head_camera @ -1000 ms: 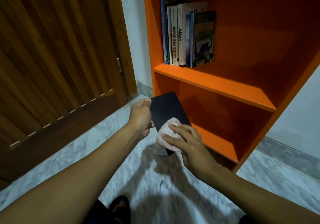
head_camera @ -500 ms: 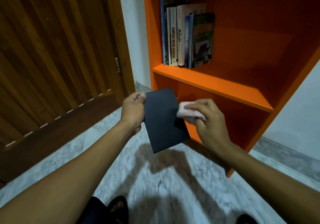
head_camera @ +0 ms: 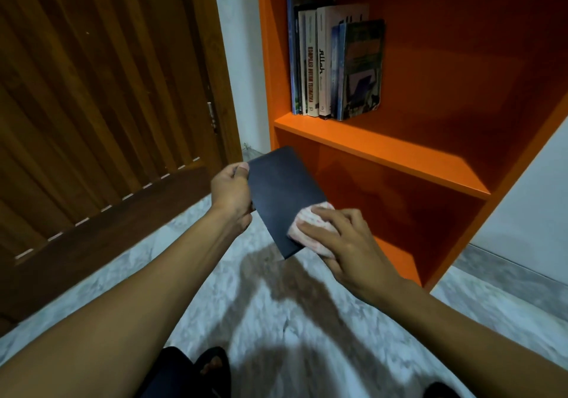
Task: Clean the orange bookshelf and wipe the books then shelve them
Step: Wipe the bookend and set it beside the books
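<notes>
My left hand (head_camera: 231, 195) holds the book (head_camera: 284, 196) before the bookshelf (head_camera: 381, 154), my right hand (head_camera: 347, 244) pressing the cloth (head_camera: 310, 228) on it.

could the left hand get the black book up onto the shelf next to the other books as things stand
Probably yes. The left hand grips the black book just below the shelf board, which is bare right of the standing books. The right hand pressing the cloth would lift away first.
</notes>
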`<state>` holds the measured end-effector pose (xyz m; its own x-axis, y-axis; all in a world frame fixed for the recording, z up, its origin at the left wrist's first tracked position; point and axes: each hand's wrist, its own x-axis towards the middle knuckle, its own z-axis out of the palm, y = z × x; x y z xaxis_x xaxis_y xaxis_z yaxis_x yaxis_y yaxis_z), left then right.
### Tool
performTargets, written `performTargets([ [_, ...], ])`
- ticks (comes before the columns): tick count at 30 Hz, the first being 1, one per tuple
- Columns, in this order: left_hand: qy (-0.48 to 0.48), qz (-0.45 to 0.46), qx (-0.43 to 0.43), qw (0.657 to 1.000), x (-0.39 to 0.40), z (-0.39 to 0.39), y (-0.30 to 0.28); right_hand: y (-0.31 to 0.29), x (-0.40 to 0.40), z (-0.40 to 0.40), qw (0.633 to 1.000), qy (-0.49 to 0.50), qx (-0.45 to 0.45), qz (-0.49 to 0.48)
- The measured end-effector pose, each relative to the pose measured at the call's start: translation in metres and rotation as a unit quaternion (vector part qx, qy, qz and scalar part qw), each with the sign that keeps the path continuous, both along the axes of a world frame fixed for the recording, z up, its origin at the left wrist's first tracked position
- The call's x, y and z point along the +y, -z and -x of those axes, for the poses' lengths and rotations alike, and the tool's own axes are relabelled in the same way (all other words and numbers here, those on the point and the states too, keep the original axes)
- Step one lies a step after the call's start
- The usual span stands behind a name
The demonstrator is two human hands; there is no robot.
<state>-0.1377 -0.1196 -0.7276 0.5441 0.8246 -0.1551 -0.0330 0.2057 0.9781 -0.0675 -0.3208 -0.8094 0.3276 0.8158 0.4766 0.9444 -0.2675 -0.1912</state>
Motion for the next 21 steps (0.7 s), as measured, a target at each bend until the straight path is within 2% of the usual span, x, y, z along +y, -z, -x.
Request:
performTargets([
  [3, -0.031, -0.010, 0.013, 0.999, 0.010, 0.003, 0.003, 0.012, -0.021, -0.007, 0.997, -0.043, 0.058, -0.019],
  [5, -0.049, 0.011, 0.017, 0.999, 0.016, 0.005, 0.005, 0.010, -0.029, -0.010, 0.983, 0.006, 0.166, -0.078],
  [7, -0.051, 0.047, 0.022, 0.997, 0.018, 0.006, 0.004, 0.002, -0.033, -0.013, 0.932, 0.053, 0.333, -0.134],
  [9, -0.033, 0.092, 0.028, 0.995, 0.017, 0.005, 0.005, -0.009, -0.029, -0.011, 0.879, 0.046, 0.457, -0.131],
  [12, -0.006, 0.161, 0.032, 0.986, 0.009, 0.006, 0.005, -0.034, -0.025, 0.004, 0.845, -0.003, 0.520, -0.125],
  [14, 0.012, 0.161, 0.049, 0.986, 0.006, 0.006, 0.008, -0.032, -0.023, 0.002, 0.823, 0.009, 0.558, -0.102],
  [18, 0.070, 0.105, 0.051, 0.991, -0.001, 0.012, 0.006, -0.026, -0.020, -0.006, 0.780, 0.027, 0.614, -0.123],
  [21, 0.225, 0.000, 0.089, 0.970, -0.021, 0.019, 0.002, -0.030, -0.017, -0.014, 0.753, 0.058, 0.635, -0.165],
])
